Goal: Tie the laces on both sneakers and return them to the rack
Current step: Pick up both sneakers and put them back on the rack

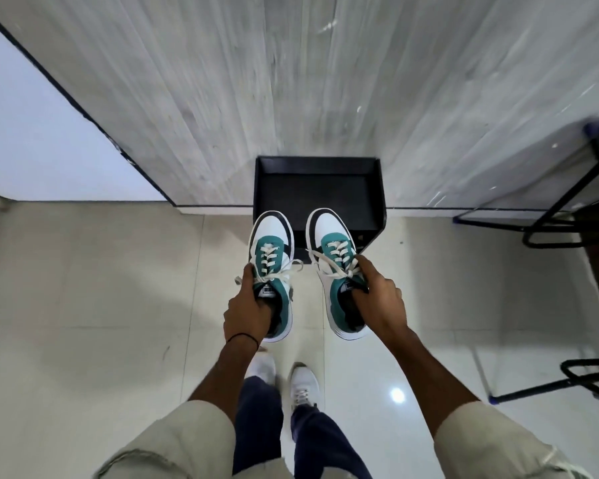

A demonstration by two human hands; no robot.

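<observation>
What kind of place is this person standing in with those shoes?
Probably an indoor room or hallway, perhaps in a home or office. The glossy tiled floor and grey panelled wall suggest it, and a small black rack stands against the wall. Each hand holds a sneaker, left hand, right hand.

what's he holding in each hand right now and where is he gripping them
Each hand holds one teal-and-white sneaker by its opening. The left hand has fingers inside the left sneaker; the right hand grips the right sneaker the same way.
</observation>
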